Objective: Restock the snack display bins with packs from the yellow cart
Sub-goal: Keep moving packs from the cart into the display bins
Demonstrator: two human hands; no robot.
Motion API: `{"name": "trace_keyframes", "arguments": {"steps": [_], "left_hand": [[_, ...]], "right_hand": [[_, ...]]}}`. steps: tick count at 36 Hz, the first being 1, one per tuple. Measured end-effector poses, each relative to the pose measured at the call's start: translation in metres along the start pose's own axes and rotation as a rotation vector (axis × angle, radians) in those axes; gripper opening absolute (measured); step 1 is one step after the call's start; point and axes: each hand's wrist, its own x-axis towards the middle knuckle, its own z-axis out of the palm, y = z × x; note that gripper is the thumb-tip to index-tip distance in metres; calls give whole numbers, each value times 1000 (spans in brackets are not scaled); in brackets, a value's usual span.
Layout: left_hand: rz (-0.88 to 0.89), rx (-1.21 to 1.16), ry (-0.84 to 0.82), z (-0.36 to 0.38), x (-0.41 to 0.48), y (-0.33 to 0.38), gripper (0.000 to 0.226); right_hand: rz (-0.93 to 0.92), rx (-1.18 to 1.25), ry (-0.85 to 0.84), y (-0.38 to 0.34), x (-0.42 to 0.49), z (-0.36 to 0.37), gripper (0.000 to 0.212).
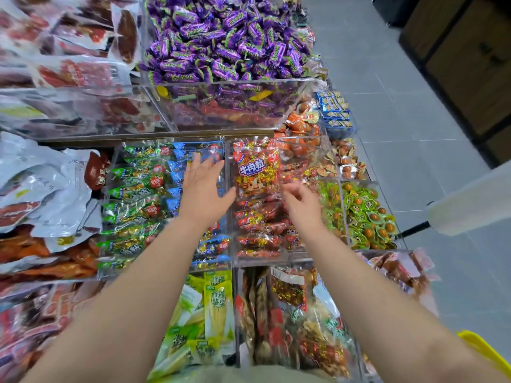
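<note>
A red and gold beef-cube pack (257, 168) stands upright at the back of a clear bin (231, 205) filled with more red packs. My left hand (204, 189) hovers just left of it, fingers straight and spread, holding nothing. My right hand (301, 203) hangs just right of the pack with fingers loosely curled, also holding nothing. Neither hand touches the pack. A corner of the yellow cart (481, 352) shows at the lower right edge.
Clear bins surround the red one: green and blue packs (138, 189) on the left, purple candies (221, 45) behind, green egg snacks (365, 214) on the right, yellow-green bamboo packs (204, 313) in front. A white roll on a black rod (470, 200) juts in over the grey floor.
</note>
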Motion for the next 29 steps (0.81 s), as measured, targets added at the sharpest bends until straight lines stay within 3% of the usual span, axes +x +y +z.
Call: {"name": "trace_keyframes", "arguments": {"steps": [3, 6, 10, 13, 19, 24, 29], "left_hand": [[76, -200, 82, -5, -27, 18, 40], [40, -506, 22, -4, -58, 37, 16], [7, -715, -157, 9, -95, 56, 28], [18, -723, -361, 20, -123, 63, 28], [-210, -672, -852, 71, -181, 57, 15], [-394, -510, -1093, 110, -235, 45, 9], [-549, -402, -1219, 132, -278, 48, 12]], "right_hand": [[49, 43, -32, 3, -20, -8, 15], [48, 36, -3, 8, -42, -15, 16], [68, 78, 92, 18, -79, -26, 18], [159, 128, 109, 36, -115, -35, 15], [545, 305, 180, 111, -205, -48, 15], [817, 417, 353, 189, -306, -52, 22], [1108, 551, 531, 245, -408, -51, 25]]}}
